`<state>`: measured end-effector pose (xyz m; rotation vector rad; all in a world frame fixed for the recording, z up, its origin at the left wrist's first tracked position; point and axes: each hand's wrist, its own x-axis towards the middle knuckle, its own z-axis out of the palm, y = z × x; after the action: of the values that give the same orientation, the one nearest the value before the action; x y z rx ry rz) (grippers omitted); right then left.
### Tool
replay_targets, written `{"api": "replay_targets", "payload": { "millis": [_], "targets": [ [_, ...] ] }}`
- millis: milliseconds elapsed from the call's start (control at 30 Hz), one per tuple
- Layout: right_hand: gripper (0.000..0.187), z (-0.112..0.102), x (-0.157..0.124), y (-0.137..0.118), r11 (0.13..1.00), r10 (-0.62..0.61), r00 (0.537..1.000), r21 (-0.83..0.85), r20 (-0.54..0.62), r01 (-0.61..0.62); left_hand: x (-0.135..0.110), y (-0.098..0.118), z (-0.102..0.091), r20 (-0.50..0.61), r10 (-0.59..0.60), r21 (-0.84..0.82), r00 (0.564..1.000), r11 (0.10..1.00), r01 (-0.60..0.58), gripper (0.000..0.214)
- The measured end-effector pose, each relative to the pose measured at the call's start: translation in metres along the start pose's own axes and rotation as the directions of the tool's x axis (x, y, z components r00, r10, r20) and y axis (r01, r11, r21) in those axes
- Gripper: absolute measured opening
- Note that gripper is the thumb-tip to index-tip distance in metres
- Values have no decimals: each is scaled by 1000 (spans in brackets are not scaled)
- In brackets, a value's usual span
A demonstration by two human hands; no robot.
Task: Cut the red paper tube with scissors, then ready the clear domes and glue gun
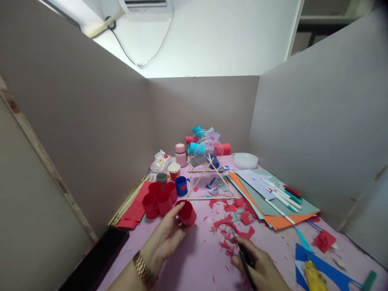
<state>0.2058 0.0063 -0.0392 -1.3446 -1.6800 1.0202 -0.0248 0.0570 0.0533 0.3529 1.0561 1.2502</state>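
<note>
A pink bench (197, 262) carries a wheel (208, 149) toward the back, a paper stack (298, 218) on the right and a group of red cups (164, 203) on the left. The left hand (169, 236) has its fingers parted around a single cup (189, 214), thumb at the rim, the others underneath. This cup leans, its long axis running from the mouth at upper left to the base at lower right; it sits at the left fingertips, just beside the red cups. The right hand (258, 260), farther from it, has its fingers curled round a dark tool (244, 260); scissors or knife, I cannot tell. The tool's thin tip points forward and left over red scraps (247, 218).
</note>
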Motion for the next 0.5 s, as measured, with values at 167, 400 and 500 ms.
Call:
{"api": "replay_targets", "payload": {
  "millis": [167,400,500],
  "targets": [
    [50,-1,2,-6,999,-40,998,-18,-53,39,18,13,14,-84,-16,-8,996,1000,16,23],
    [46,1,2,-6,994,-94,992,-60,-79,90,20,19,30,-180,-58,-14,982,998,56,33],
    [47,2,2,-8,993,-96,993,-78,-73,90,19,19,34,-211,-52,-10,976,999,51,34]
  ]
}}
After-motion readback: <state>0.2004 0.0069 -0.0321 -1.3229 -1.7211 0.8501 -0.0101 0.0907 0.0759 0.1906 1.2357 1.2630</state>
